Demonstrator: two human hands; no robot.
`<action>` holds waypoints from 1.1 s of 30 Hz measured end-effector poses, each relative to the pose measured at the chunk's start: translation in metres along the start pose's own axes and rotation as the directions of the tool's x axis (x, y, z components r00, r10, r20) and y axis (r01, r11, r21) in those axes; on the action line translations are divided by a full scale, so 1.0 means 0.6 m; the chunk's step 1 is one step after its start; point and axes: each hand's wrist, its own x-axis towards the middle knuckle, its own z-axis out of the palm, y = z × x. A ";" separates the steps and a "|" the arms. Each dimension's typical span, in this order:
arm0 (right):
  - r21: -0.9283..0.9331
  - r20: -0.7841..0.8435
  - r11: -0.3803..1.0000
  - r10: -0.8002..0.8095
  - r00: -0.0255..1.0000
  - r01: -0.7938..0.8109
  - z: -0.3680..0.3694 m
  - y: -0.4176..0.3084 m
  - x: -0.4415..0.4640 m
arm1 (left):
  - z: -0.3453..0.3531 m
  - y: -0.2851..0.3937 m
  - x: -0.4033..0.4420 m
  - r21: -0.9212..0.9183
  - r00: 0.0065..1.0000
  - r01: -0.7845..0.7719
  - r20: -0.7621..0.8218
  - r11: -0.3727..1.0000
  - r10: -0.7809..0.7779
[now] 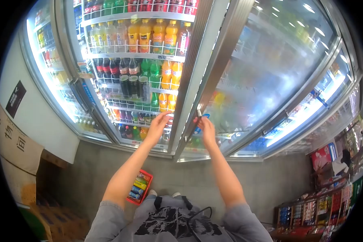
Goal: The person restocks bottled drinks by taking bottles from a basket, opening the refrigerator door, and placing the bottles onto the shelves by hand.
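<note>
My right hand (206,127) is at the inner edge of a swung-out glass cooler door (266,64), its fingers curled around the door handle (199,113). Blue marks show on the door beside these fingers. The glass looks fogged. My left hand (160,126) reaches to the front of the lower shelves of the open cooler, fingers stretched out and nothing visible in them. Orange soda bottles (163,101) stand just above it, and small dark bottles (129,117) are to its left. Whether it touches the shelf I cannot tell.
Dark cans (133,86) and juice bottles (145,35) fill shelves higher up. A red crate (147,188) with colourful packs sits on the floor by my feet. Cardboard boxes (18,157) stand at left, stocked racks (310,209) at lower right. More glass-door coolers flank this one.
</note>
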 end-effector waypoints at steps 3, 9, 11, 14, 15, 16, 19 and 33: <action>-0.104 -0.056 0.994 0.028 0.998 -0.034 -0.019 -0.039 -0.102 | 0.018 -0.020 0.023 0.003 0.996 0.024 0.086 1.000 -0.024; -0.838 -0.179 0.514 0.054 0.982 -0.181 0.010 -0.278 -0.295 | 0.137 0.010 0.020 0.050 0.832 0.040 0.552 0.998 -0.061; -0.803 -0.273 0.530 0.078 0.959 -0.272 0.022 -0.309 -0.328 | 0.177 -0.002 0.008 0.038 0.730 0.174 0.665 0.984 -0.155; -0.484 -0.071 0.874 -0.093 0.993 0.047 0.046 -0.315 -0.349 | 0.214 -0.016 -0.008 0.044 0.631 0.044 0.773 0.998 -0.062; -0.487 -0.091 0.873 -0.098 0.991 0.042 0.058 -0.310 -0.341 | 0.221 0.005 -0.019 0.140 0.603 0.055 0.784 0.989 -0.145; -0.397 -0.064 0.910 -0.154 0.986 0.117 0.072 -0.301 -0.329 | 0.225 -0.002 -0.025 0.116 0.533 0.118 0.830 0.986 -0.162; -0.291 -0.048 0.933 -0.234 0.971 0.211 0.082 -0.279 -0.286 | 0.256 0.004 -0.062 0.099 0.514 0.005 0.853 0.995 -0.087; -0.089 -0.136 0.991 -0.110 0.985 0.098 0.066 -0.277 -0.126 | 0.273 -0.039 -0.072 -0.017 0.282 0.518 0.947 0.855 -0.152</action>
